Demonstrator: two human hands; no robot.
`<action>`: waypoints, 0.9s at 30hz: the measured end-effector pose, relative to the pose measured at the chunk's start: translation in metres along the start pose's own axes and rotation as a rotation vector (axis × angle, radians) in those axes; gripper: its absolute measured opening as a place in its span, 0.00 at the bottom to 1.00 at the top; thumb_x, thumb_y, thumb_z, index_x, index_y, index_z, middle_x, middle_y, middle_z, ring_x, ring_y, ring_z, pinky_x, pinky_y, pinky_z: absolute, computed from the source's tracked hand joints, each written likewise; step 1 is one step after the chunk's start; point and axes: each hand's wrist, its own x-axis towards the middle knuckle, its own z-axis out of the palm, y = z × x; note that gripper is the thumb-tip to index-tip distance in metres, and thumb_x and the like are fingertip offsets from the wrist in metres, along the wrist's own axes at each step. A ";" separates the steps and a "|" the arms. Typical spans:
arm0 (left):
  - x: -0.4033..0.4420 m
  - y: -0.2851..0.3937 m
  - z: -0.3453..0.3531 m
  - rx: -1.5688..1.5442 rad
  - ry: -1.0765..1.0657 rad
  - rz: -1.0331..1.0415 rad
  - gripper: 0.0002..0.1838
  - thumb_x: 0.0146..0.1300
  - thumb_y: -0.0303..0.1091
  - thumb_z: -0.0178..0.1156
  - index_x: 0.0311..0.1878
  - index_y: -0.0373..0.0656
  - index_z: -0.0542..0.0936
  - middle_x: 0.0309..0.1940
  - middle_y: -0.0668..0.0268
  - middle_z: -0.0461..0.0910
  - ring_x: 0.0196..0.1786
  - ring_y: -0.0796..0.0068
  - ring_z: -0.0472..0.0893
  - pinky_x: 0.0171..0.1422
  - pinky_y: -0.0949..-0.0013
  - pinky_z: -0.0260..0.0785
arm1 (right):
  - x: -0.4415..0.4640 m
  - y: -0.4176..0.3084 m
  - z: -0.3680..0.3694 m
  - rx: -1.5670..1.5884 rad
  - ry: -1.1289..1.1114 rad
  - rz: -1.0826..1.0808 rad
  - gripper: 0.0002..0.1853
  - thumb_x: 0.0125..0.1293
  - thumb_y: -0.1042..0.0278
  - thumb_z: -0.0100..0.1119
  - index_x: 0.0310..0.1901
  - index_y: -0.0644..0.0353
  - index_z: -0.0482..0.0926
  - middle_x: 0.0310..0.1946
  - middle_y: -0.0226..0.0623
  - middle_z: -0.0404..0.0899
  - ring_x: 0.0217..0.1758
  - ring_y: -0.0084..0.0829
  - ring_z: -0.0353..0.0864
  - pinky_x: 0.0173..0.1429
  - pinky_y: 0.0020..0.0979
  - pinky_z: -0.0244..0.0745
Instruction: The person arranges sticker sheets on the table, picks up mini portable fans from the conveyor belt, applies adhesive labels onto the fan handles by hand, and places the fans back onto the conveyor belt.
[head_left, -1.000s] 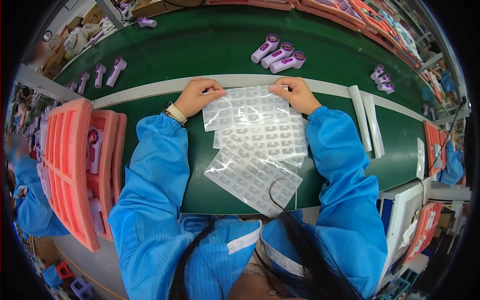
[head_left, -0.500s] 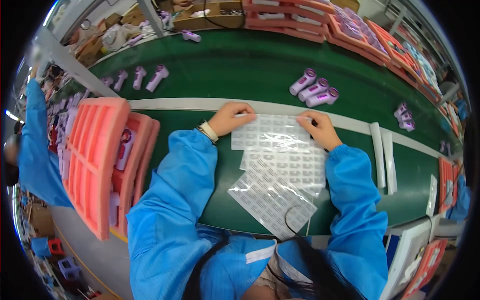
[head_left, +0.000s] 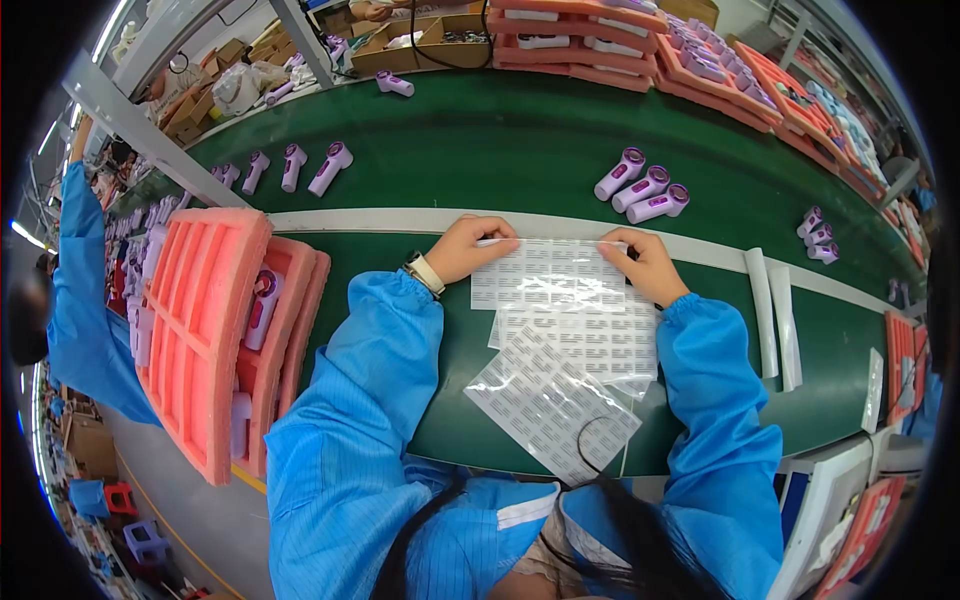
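Between my two hands is a glossy sticker sheet [head_left: 545, 275] printed with rows of small grey text blocks. My left hand [head_left: 468, 248] pinches its upper left corner, thumb along the top edge. Its upper right corner is pinched by my right hand [head_left: 648, 266]. Under and below it lies a second sticker sheet [head_left: 620, 345], partly covered. A third sticker sheet [head_left: 550, 400] rests at an angle nearest my body, overlapping the second. All three are on the green work surface [head_left: 450, 400].
Purple handheld devices [head_left: 645, 185] with round heads lie in groups on the green belt [head_left: 480, 130] beyond a pale rail. Pink foam trays [head_left: 200, 340] stand stacked at left, beside a co-worker's blue sleeve [head_left: 90, 300]. Rolled clear sheets [head_left: 775, 320] lie at right.
The whole view has shifted slightly right and down. Both hands keep the same pinch on the sheet's top corners, and the sheets keep nearly the same arrangement.
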 end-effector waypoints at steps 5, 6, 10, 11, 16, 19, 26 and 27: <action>0.000 0.000 0.000 0.004 0.005 0.005 0.10 0.64 0.35 0.63 0.37 0.37 0.81 0.28 0.66 0.81 0.33 0.79 0.77 0.41 0.73 0.69 | 0.001 0.002 -0.001 -0.017 0.001 -0.010 0.13 0.66 0.61 0.61 0.41 0.64 0.83 0.29 0.29 0.82 0.25 0.16 0.69 0.31 0.22 0.65; 0.000 0.000 0.000 0.002 0.003 0.001 0.10 0.63 0.35 0.63 0.37 0.37 0.81 0.28 0.66 0.81 0.33 0.79 0.77 0.41 0.73 0.70 | 0.000 0.002 0.000 -0.016 0.002 -0.008 0.13 0.66 0.61 0.61 0.41 0.64 0.83 0.29 0.29 0.81 0.25 0.16 0.69 0.31 0.22 0.65; 0.000 -0.001 0.001 0.003 0.009 0.006 0.10 0.63 0.35 0.63 0.38 0.37 0.82 0.29 0.66 0.81 0.34 0.79 0.78 0.42 0.73 0.70 | 0.000 0.001 -0.001 -0.016 -0.002 -0.003 0.13 0.66 0.61 0.61 0.41 0.64 0.83 0.29 0.28 0.81 0.25 0.16 0.69 0.31 0.22 0.65; 0.000 -0.001 0.001 0.005 0.008 0.004 0.10 0.63 0.35 0.63 0.38 0.37 0.82 0.29 0.66 0.81 0.34 0.79 0.78 0.41 0.73 0.70 | 0.000 0.001 0.000 -0.011 -0.003 -0.005 0.13 0.66 0.61 0.61 0.41 0.64 0.83 0.29 0.28 0.81 0.25 0.16 0.69 0.31 0.22 0.65; 0.000 0.000 0.001 0.004 0.009 0.008 0.10 0.63 0.35 0.63 0.37 0.36 0.82 0.28 0.65 0.81 0.33 0.78 0.78 0.41 0.73 0.70 | 0.000 0.003 -0.001 -0.023 -0.004 -0.021 0.12 0.67 0.62 0.61 0.41 0.64 0.83 0.30 0.29 0.81 0.26 0.16 0.70 0.32 0.22 0.65; 0.000 0.000 0.000 0.003 0.003 0.015 0.10 0.63 0.35 0.63 0.37 0.36 0.81 0.28 0.65 0.81 0.33 0.78 0.78 0.41 0.73 0.70 | 0.000 -0.002 -0.001 -0.038 -0.005 -0.018 0.12 0.67 0.62 0.61 0.41 0.64 0.83 0.30 0.29 0.81 0.27 0.17 0.70 0.32 0.22 0.66; 0.000 -0.001 0.001 0.014 0.006 0.023 0.10 0.63 0.35 0.63 0.37 0.36 0.81 0.28 0.65 0.81 0.33 0.78 0.78 0.41 0.72 0.69 | -0.001 -0.002 0.000 -0.032 0.002 -0.021 0.12 0.66 0.61 0.61 0.41 0.63 0.83 0.30 0.30 0.82 0.26 0.17 0.70 0.32 0.23 0.65; 0.000 -0.001 0.001 0.015 0.006 0.020 0.10 0.63 0.35 0.63 0.37 0.36 0.81 0.28 0.65 0.81 0.33 0.78 0.78 0.41 0.72 0.69 | 0.000 -0.001 0.000 -0.039 0.004 -0.019 0.12 0.66 0.61 0.61 0.41 0.63 0.83 0.30 0.30 0.82 0.26 0.17 0.70 0.31 0.23 0.65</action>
